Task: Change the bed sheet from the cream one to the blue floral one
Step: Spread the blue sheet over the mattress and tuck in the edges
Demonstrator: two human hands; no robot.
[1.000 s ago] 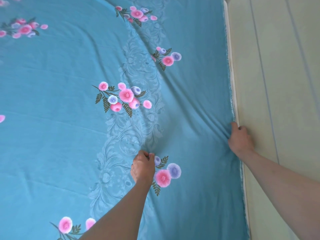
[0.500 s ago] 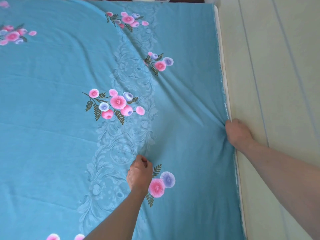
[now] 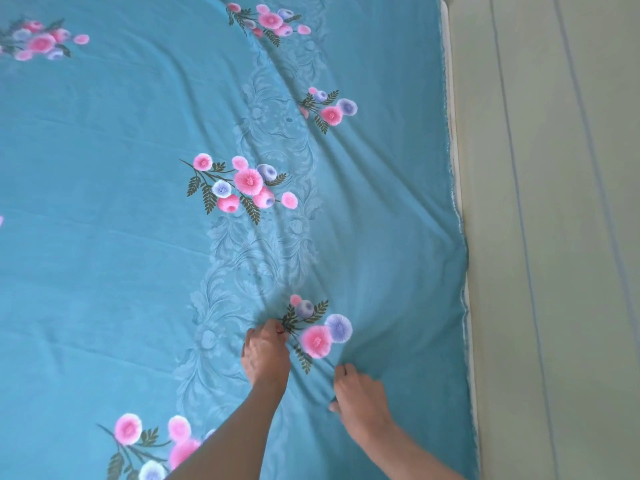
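Note:
The blue floral sheet (image 3: pixel 104 237) lies spread over the bed and fills most of the view, with slack folds running toward the wall side. My left hand (image 3: pixel 266 355) is curled and pinches the sheet beside a pink and purple flower cluster (image 3: pixel 320 336). My right hand (image 3: pixel 360 398) lies on the sheet just right of the left one, fingers bent down onto the cloth. Whether it grips the fabric is unclear. A narrow pale strip (image 3: pixel 450 109) shows along the sheet's right edge; I cannot tell if it is the cream sheet or the mattress.
A cream panelled wall (image 3: pixel 554 202) runs along the bed's right side, tight against the sheet's frayed edge (image 3: pixel 462 237). The bed stretches away to the left and far side.
My right hand has let go of the sheet's edge by the wall and moved left and nearer, onto the sheet beside my left hand. The left hand has kept its pinch.

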